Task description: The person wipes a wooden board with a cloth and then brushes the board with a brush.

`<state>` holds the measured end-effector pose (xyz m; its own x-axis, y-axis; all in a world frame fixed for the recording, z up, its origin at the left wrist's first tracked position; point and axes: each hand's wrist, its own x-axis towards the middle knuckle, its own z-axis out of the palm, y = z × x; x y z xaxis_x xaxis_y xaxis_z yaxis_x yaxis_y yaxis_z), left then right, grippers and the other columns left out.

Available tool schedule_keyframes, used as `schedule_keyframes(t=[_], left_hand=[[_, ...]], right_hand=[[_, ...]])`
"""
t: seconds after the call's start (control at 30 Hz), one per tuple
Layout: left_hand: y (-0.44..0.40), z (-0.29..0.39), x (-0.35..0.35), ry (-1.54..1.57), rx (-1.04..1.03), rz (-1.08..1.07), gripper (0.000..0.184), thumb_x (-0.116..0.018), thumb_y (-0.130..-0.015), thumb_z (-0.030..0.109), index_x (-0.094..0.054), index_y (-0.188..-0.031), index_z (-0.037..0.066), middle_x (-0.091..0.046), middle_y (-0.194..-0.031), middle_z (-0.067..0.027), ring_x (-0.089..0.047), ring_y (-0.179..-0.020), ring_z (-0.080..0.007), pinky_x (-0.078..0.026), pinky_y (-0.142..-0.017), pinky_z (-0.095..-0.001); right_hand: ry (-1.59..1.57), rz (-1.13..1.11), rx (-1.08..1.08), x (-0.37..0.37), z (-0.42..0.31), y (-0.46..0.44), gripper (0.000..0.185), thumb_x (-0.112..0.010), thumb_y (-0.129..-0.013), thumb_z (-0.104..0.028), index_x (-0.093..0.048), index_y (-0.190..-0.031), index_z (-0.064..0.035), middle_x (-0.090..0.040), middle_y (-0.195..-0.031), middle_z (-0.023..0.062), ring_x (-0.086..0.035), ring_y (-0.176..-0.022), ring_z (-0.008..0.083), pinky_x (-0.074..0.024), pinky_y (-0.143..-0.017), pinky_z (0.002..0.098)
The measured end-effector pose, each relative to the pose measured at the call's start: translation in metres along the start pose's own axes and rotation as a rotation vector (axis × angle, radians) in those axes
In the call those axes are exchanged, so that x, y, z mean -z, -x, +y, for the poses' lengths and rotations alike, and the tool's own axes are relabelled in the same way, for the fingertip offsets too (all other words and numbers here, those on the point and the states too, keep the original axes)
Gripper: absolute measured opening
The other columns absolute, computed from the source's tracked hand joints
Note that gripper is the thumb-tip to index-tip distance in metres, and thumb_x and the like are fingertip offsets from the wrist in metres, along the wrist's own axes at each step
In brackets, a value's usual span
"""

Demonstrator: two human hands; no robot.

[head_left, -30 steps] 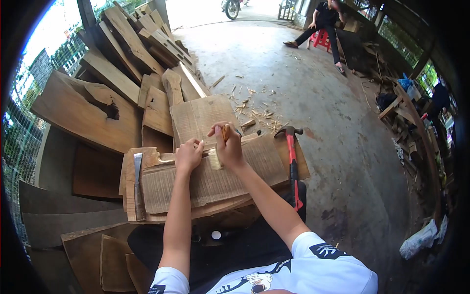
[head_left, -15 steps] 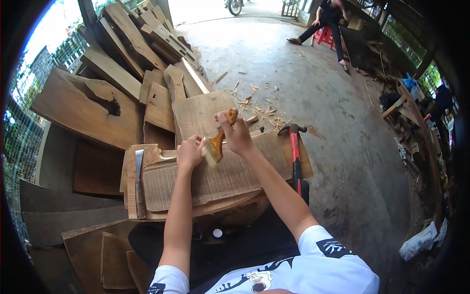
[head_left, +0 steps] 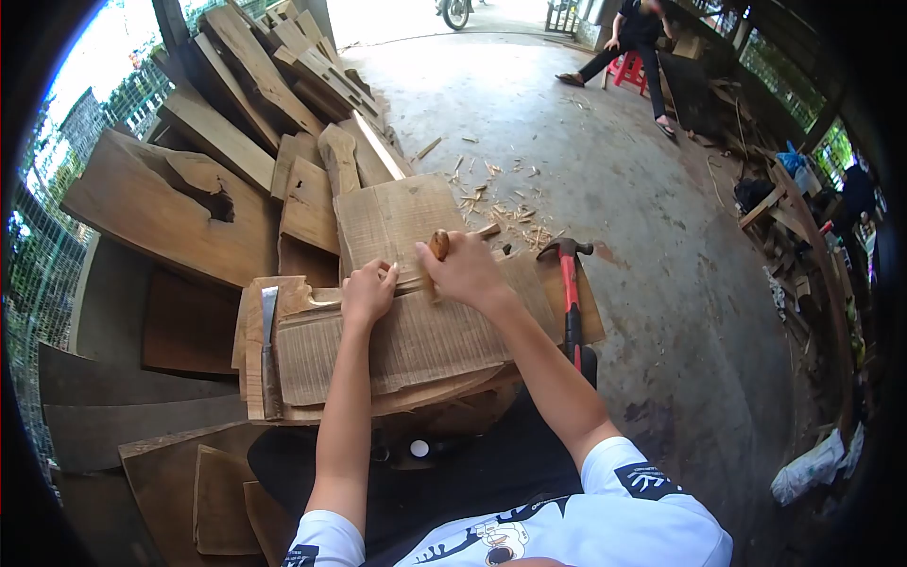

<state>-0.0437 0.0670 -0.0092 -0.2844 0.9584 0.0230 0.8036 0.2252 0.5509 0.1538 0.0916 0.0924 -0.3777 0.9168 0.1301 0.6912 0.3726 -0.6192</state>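
My right hand (head_left: pixel 470 271) is closed around the wooden handle of a brush (head_left: pixel 439 244). Its lower part is blurred and mostly hidden, down against the workpiece. My left hand (head_left: pixel 369 295) lies just to the left, fingers curled onto the far edge of a rough-sawn wooden board (head_left: pixel 416 350); what lies under the fingertips is hidden. A chisel (head_left: pixel 268 350) rests on the left end of the stacked wood, its blade pointing away from me. A claw hammer (head_left: pixel 569 293) with a red and black handle lies at the right end.
Another board (head_left: pixel 397 217) lies just beyond the workpiece. Planks (head_left: pixel 170 208) lean in a large pile on the left. Wood chips (head_left: pixel 505 213) are scattered over the concrete floor (head_left: pixel 680 359). At the back right a person (head_left: pixel 638 38) sits on a red stool (head_left: pixel 627 72).
My right hand has come down and slightly right, and the brush has turned from slanting with its bristles visible to nearly upright. My left hand has stayed almost in place.
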Motion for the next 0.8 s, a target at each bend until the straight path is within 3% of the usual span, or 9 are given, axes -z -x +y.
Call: schedule_keyframes(t=[0.03,0.1,0.3,0.37,0.47,0.53,0.7,0.77,0.8], left_hand=[[0.0,-0.001,0.0,-0.005,-0.006,0.006,0.039,-0.062,-0.098,0.041,-0.076,-0.108,0.006,-0.077,-0.096,-0.0157,-0.074,-0.096,-0.0355,-0.057,-0.087,-0.0442],[-0.001,-0.001,0.0,-0.01,-0.014,0.013,0.039,-0.062,-0.098,0.041,-0.076,-0.108,0.006,-0.077,-0.096,-0.0158,-0.074,-0.096,-0.0356,-0.057,-0.088,-0.0445],[-0.001,0.003,0.001,0.016,0.051,-0.029,0.039,-0.059,-0.098,0.044,-0.077,-0.105,0.01,-0.078,-0.099,-0.0158,-0.072,-0.102,-0.0354,-0.05,-0.097,-0.0474],[-0.001,0.002,0.0,0.024,0.034,-0.03,0.04,-0.059,-0.099,0.044,-0.077,-0.106,0.01,-0.077,-0.099,-0.0163,-0.072,-0.103,-0.0355,-0.049,-0.098,-0.0481],[-0.001,0.002,-0.001,-0.004,0.024,-0.019,0.039,-0.059,-0.099,0.044,-0.076,-0.106,0.01,-0.077,-0.098,-0.016,-0.072,-0.102,-0.0355,-0.05,-0.097,-0.0481],[-0.001,0.002,0.0,0.0,0.02,-0.02,0.039,-0.059,-0.099,0.043,-0.076,-0.106,0.01,-0.078,-0.098,-0.0159,-0.072,-0.102,-0.0356,-0.05,-0.096,-0.0482],[-0.002,-0.004,-0.003,0.036,0.0,0.018,0.038,-0.059,-0.098,0.042,-0.076,-0.106,0.009,-0.078,-0.097,-0.0155,-0.073,-0.099,-0.036,-0.052,-0.094,-0.048],[0.001,0.0,0.0,0.043,0.002,0.019,0.038,-0.059,-0.098,0.042,-0.076,-0.106,0.009,-0.078,-0.097,-0.0152,-0.073,-0.098,-0.036,-0.052,-0.094,-0.0479],[0.0,0.001,0.0,0.049,0.003,0.018,0.038,-0.059,-0.098,0.042,-0.076,-0.106,0.009,-0.078,-0.097,-0.0152,-0.073,-0.098,-0.036,-0.052,-0.094,-0.0479]], right_hand=[[-0.002,0.0,-0.004,-0.007,0.007,-0.001,0.047,-0.06,-0.1,-0.04,-0.075,-0.089,0.0026,-0.074,-0.087,0.0252,-0.075,-0.087,0.0401,-0.0611,-0.081,0.0463],[-0.481,-0.155,-0.11,-0.023,0.022,-0.005,0.051,-0.057,-0.101,-0.042,-0.074,-0.088,0.0046,-0.073,-0.083,0.0264,-0.074,-0.083,0.0414,-0.0606,-0.081,0.0472],[0.293,0.278,-0.141,0.022,0.052,-0.007,0.043,-0.056,-0.099,-0.033,-0.075,-0.081,0.0004,-0.073,-0.08,0.0249,-0.074,-0.081,0.0424,-0.061,-0.075,0.0519],[0.398,0.246,-0.177,0.026,0.046,-0.009,0.037,-0.059,-0.097,-0.033,-0.077,-0.085,-0.0027,-0.074,-0.083,0.0225,-0.076,-0.083,0.0388,-0.0615,-0.076,0.0502],[0.442,-0.028,-0.063,0.012,0.02,-0.008,0.027,-0.064,-0.095,-0.03,-0.077,-0.098,-0.0065,-0.077,-0.096,0.0174,-0.077,-0.088,0.0301,-0.0619,-0.08,0.0458],[0.295,-0.052,0.116,-0.014,0.014,-0.01,0.032,-0.06,-0.099,-0.032,-0.078,-0.091,-0.0067,-0.075,-0.088,0.0221,-0.075,-0.083,0.0381,-0.0611,-0.079,0.0478],[-0.275,-0.022,0.193,-0.045,0.02,-0.018,0.038,-0.059,-0.1,-0.033,-0.075,-0.087,-0.0018,-0.072,-0.073,0.0215,-0.073,-0.069,0.0366,-0.0579,-0.068,0.0433],[-0.383,-0.004,-0.093,-0.036,0.031,-0.011,0.043,-0.055,-0.099,-0.033,-0.071,-0.082,0.0026,-0.07,-0.078,0.0287,-0.073,-0.08,0.0429,-0.0592,-0.079,0.0509],[-0.267,0.022,-0.087,-0.022,0.036,-0.005,0.045,-0.054,-0.099,-0.034,-0.072,-0.08,0.0021,-0.071,-0.08,0.0284,-0.073,-0.082,0.0433,-0.0594,-0.08,0.0514]])
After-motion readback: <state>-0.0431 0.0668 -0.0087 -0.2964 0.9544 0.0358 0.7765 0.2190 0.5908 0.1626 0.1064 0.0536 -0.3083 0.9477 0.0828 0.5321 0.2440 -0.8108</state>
